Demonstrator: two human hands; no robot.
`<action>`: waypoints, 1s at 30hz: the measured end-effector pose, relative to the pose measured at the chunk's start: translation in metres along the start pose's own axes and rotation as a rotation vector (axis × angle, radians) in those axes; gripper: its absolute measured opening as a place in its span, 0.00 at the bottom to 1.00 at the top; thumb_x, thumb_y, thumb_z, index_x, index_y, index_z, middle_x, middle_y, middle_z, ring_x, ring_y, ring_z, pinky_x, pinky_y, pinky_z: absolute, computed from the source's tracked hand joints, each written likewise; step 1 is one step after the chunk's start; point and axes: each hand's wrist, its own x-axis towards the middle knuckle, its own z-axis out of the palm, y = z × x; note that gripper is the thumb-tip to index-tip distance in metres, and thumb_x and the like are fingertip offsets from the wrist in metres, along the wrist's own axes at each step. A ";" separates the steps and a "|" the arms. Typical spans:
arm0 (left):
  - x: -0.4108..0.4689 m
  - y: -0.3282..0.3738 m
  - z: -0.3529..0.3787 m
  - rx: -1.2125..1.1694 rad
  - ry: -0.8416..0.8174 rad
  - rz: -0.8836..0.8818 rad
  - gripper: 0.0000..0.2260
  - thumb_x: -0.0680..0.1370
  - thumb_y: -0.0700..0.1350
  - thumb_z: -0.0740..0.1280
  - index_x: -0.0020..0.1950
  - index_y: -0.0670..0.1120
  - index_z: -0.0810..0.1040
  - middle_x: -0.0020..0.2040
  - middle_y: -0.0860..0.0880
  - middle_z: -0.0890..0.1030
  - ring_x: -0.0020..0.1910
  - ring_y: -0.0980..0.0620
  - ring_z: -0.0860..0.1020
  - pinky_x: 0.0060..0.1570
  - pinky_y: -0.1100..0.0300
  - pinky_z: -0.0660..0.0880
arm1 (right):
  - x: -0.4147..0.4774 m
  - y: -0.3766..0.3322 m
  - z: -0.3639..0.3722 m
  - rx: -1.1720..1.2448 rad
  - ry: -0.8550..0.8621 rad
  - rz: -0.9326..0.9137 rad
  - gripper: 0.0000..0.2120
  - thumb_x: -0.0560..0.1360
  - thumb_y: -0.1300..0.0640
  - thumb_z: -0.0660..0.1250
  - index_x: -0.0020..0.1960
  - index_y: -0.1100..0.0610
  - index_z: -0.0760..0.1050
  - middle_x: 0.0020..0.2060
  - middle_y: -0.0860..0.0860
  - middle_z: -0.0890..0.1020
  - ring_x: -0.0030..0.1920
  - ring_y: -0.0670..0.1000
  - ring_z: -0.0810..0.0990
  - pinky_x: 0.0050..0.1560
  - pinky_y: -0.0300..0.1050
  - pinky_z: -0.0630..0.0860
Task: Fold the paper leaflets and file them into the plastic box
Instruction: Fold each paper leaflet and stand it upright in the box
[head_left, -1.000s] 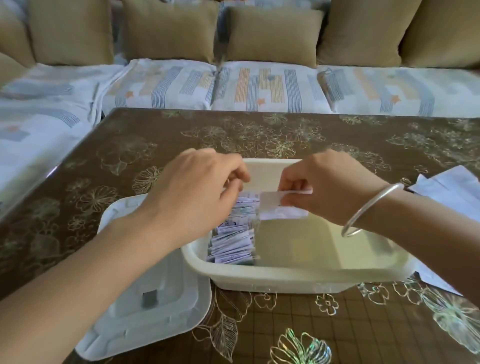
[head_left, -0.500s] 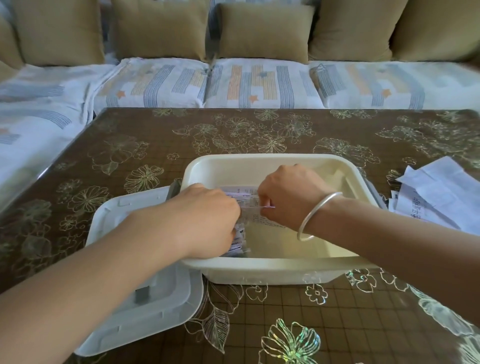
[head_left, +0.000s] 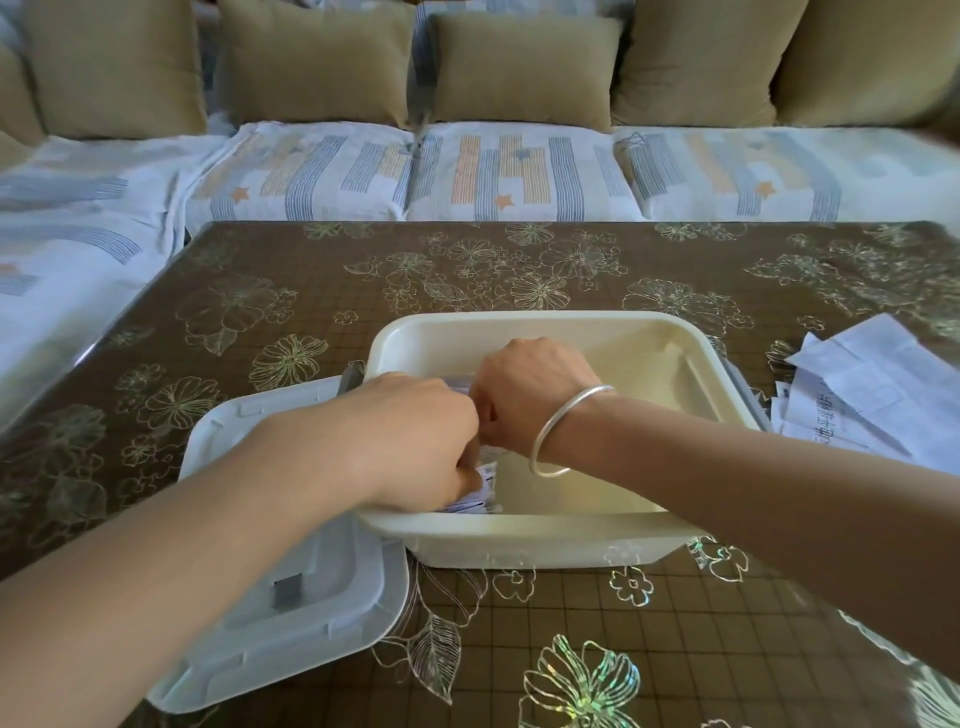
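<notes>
A cream plastic box (head_left: 524, 538) stands on the table in front of me. Both hands reach down into its left end. My left hand (head_left: 415, 441) presses against the row of folded leaflets (head_left: 475, 499) standing there, with fingers curled over them. My right hand (head_left: 530, 395), with a silver bangle on its wrist, is pushed in beside it, fingers closed on a folded leaflet that is almost hidden between the hands. Most of the row is covered by my hands.
The box's pale lid (head_left: 280, 587) lies flat to the left, partly under my left forearm. A pile of unfolded leaflets (head_left: 872, 395) lies at the right table edge. A sofa with striped covers and tan cushions (head_left: 519, 67) runs behind the floral-patterned table (head_left: 467, 270).
My right hand carried the folded leaflet down from above the box into the row at the left end. My left hand lowered onto the row. The leaflet is now nearly out of sight.
</notes>
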 end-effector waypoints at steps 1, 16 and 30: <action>0.000 -0.001 0.000 -0.006 -0.010 -0.006 0.12 0.79 0.56 0.61 0.57 0.56 0.81 0.53 0.54 0.82 0.52 0.48 0.78 0.54 0.55 0.75 | 0.002 -0.001 0.002 0.057 -0.032 0.024 0.15 0.72 0.52 0.68 0.31 0.52 0.68 0.29 0.48 0.68 0.37 0.55 0.71 0.38 0.42 0.65; -0.036 0.010 -0.019 -0.468 0.542 -0.027 0.11 0.79 0.45 0.64 0.49 0.58 0.84 0.42 0.62 0.84 0.47 0.64 0.79 0.52 0.64 0.72 | -0.054 0.041 -0.028 0.610 0.185 0.096 0.07 0.75 0.62 0.66 0.48 0.52 0.81 0.36 0.43 0.83 0.28 0.42 0.80 0.28 0.30 0.73; -0.006 0.179 -0.003 -0.663 0.911 -0.013 0.09 0.76 0.40 0.67 0.48 0.53 0.84 0.45 0.53 0.84 0.48 0.50 0.77 0.51 0.52 0.74 | -0.251 0.238 0.099 0.109 0.078 0.985 0.35 0.76 0.36 0.55 0.75 0.56 0.57 0.74 0.57 0.61 0.74 0.57 0.59 0.71 0.54 0.57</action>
